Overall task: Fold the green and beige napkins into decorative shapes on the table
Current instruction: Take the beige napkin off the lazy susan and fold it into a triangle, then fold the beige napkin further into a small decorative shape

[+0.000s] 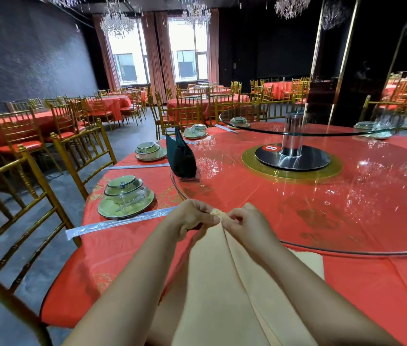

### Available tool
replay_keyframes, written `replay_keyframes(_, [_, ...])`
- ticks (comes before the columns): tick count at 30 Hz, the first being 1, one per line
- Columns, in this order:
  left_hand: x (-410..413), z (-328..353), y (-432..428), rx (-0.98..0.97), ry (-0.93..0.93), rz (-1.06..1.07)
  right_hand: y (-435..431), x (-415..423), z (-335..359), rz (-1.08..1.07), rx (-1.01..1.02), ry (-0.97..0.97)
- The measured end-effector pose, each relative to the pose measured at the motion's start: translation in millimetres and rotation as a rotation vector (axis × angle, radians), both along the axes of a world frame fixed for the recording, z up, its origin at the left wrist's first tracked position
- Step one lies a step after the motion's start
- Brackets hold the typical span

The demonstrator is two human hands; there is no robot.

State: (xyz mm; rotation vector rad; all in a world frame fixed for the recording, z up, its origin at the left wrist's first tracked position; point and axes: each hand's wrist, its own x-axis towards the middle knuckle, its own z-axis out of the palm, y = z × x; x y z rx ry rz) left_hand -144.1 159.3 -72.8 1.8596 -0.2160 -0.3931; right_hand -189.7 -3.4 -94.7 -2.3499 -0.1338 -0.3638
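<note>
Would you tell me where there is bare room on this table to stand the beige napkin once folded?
The glass turntable is bare between the folded green napkin and its centre stand. The red tablecloth is free on the near side of the wrapped chopsticks, left of the beige napkin. The left rim is crowded with bowl settings.

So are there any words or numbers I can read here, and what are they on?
"8": white, lying sideways, on a red round label on the black turntable base.
Gold designs on the red tablecloth: too blurred to read.
Dark mark on the nearest bowl: too small to read.
Beige napkin: no writing.
</note>
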Motion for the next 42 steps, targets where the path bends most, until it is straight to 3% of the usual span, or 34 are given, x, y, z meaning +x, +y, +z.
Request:
replay_keyframes(4, [-18.1, 29.4, -6.5, -0.101, -0.066, -0.053, -10.9, -15.3, 32.0, 0.013, 0.09, -0.003])
replay_keyframes(7, [-29.1, 55.4, -13.5, -0.165, -0.124, -0.091, -16.3, -36.1, 62.5, 0.111, 0.309, 0.034])
replay_keyframes(12, [-50.0, 102.1, -24.4, -0.254, -0.187, -0.19, -29.8, -72.9, 120.0, 0.165, 0.2, -0.061])
replay_keyframes(19, [-81.8, 165.2, -36.9, -0.222, -0.267, -0.239, -42.3, -116.1, 169.5, 0.112, 0.301, -0.146])
replay_keyframes(24, [-108.0, 195.3, -46.2, -0.085, -0.373, -0.205, -47.2, -136.9, 189.2, 0.05, 0.312, -0.174])
replay_keyframes(31, [-127.3, 215.0, -59.6, 0.048, -0.513, -0.185, -51.0, -148.4, 201.5, -0.032, 0.171, -0.256])
replay_keyframes(39, [-131.4, 220.4, -69.9, 0.08, -0.548, -0.18, -57.3, -144.6, 206.8, -0.09, 0.012, -0.315])
replay_keyframes(42, [-134.0, 222.9, -76.0, 0.094, -0.553, -0.122, -57.9, -140.5, 205.3, -0.264, -0.155, -0.504])
